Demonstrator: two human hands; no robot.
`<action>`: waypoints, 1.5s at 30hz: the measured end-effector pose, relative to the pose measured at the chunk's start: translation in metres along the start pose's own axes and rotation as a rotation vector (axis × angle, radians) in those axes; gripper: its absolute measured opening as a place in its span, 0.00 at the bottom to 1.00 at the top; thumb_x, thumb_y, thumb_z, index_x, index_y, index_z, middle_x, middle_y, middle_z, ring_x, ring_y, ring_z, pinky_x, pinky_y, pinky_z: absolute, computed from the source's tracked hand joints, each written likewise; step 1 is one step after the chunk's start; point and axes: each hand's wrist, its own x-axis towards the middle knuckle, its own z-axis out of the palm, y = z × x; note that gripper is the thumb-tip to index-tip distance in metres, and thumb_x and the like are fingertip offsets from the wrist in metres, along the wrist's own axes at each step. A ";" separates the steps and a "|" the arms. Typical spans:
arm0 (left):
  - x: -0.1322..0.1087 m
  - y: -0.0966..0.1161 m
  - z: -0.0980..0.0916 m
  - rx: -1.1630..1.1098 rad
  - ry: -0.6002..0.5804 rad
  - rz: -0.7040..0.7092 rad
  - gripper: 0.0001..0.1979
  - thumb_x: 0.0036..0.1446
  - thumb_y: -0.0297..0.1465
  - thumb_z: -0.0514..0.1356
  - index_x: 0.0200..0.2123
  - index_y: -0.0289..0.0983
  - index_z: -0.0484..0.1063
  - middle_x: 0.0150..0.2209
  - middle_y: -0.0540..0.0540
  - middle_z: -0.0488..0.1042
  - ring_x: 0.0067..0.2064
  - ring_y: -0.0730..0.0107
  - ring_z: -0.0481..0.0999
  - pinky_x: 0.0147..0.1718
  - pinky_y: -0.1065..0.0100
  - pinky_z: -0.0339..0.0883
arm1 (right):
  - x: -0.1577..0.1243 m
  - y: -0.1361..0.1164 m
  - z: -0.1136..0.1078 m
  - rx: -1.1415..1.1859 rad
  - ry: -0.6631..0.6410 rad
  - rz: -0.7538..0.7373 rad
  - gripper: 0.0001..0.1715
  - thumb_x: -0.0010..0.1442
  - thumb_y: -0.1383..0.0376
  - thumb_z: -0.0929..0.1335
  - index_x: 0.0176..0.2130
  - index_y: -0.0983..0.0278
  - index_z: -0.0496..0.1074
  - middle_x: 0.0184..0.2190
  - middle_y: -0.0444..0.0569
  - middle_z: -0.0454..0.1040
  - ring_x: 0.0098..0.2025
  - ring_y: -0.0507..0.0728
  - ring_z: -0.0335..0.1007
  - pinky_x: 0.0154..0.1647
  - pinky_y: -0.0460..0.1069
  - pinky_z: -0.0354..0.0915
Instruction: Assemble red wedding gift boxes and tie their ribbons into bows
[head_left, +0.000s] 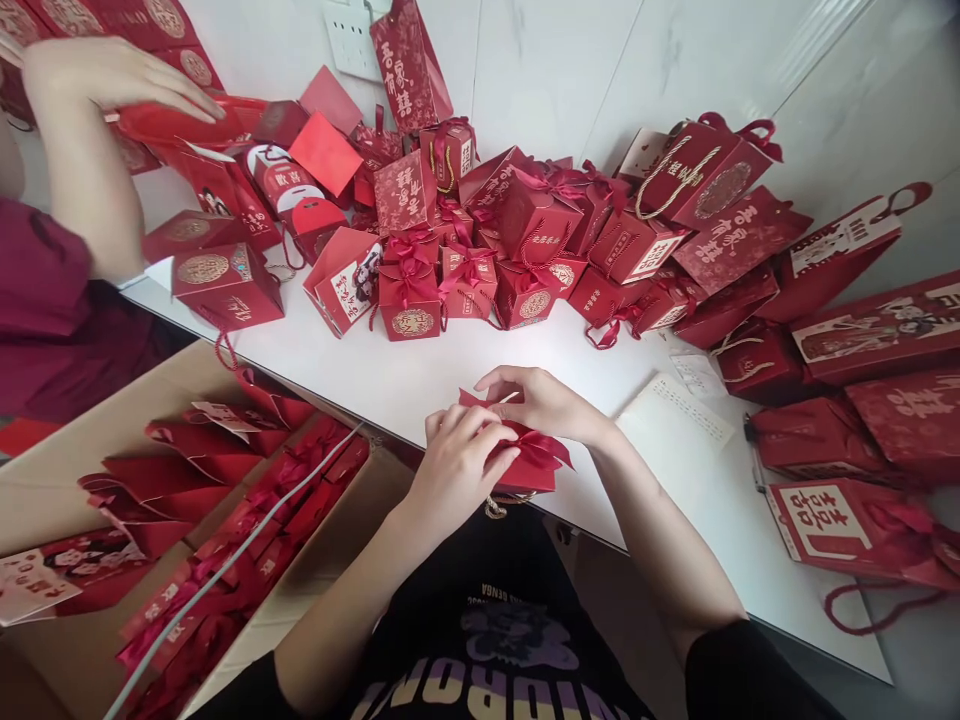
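Note:
A small red gift box (523,480) sits at the near edge of the white table, close to my body. A dark red ribbon bow (546,450) lies on its top, and a twisted gold cord (495,508) hangs at its near side. My left hand (469,455) has its fingers bent over the box's left and top, against the ribbon. From the far right side, my right hand (536,400) curls its fingers onto the raised top flap. The fingertips of both hands are partly hidden, as is the box's far side.
Many red gift boxes (411,305) crowd the back of the white table (322,375). A notebook (667,445) lies right of my arm. Below left stands a carton (225,385) of red bags and boxes, crossed by a pale cable (255,535). Another person's hand (127,85) is at upper left.

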 end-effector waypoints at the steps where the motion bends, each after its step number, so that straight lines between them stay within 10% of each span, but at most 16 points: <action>1: 0.000 0.000 0.000 -0.003 -0.010 -0.006 0.05 0.61 0.31 0.57 0.38 0.38 0.73 0.37 0.48 0.74 0.41 0.64 0.67 0.41 0.62 0.55 | 0.000 0.001 0.000 0.013 0.016 -0.003 0.12 0.54 0.69 0.67 0.41 0.65 0.71 0.33 0.46 0.73 0.33 0.52 0.71 0.36 0.49 0.68; 13: 0.003 0.002 -0.001 -0.011 -0.054 -0.035 0.05 0.61 0.31 0.57 0.36 0.40 0.73 0.35 0.49 0.74 0.41 0.64 0.68 0.41 0.60 0.53 | 0.003 0.003 0.003 -0.047 0.090 0.042 0.13 0.56 0.63 0.69 0.42 0.66 0.73 0.42 0.53 0.76 0.39 0.56 0.74 0.38 0.51 0.70; 23: 0.005 0.004 -0.002 -0.036 -0.110 -0.080 0.04 0.61 0.30 0.58 0.34 0.40 0.73 0.35 0.51 0.74 0.40 0.65 0.68 0.41 0.61 0.52 | 0.007 0.004 0.010 -0.010 0.161 0.041 0.07 0.56 0.64 0.66 0.30 0.65 0.72 0.28 0.44 0.76 0.29 0.52 0.71 0.32 0.47 0.65; 32: 0.006 0.004 -0.005 -0.082 -0.121 -0.108 0.03 0.60 0.30 0.58 0.34 0.40 0.72 0.35 0.51 0.76 0.40 0.66 0.69 0.42 0.61 0.52 | -0.037 0.022 -0.008 -0.008 0.670 0.132 0.23 0.58 0.47 0.64 0.36 0.64 0.72 0.37 0.52 0.76 0.40 0.59 0.72 0.40 0.53 0.66; 38: 0.009 0.006 -0.006 -0.105 -0.146 -0.142 0.07 0.62 0.31 0.56 0.33 0.40 0.73 0.34 0.51 0.75 0.40 0.67 0.69 0.44 0.60 0.50 | -0.092 0.046 0.003 0.286 0.164 0.349 0.34 0.54 0.38 0.63 0.28 0.65 0.73 0.28 0.52 0.75 0.34 0.58 0.71 0.42 0.54 0.67; 45: 0.011 0.006 -0.004 -0.099 -0.147 -0.151 0.05 0.61 0.30 0.58 0.32 0.39 0.72 0.35 0.52 0.74 0.40 0.67 0.69 0.44 0.60 0.50 | -0.080 0.033 -0.002 0.476 0.399 0.214 0.17 0.55 0.52 0.69 0.29 0.63 0.66 0.22 0.43 0.69 0.24 0.51 0.63 0.30 0.49 0.60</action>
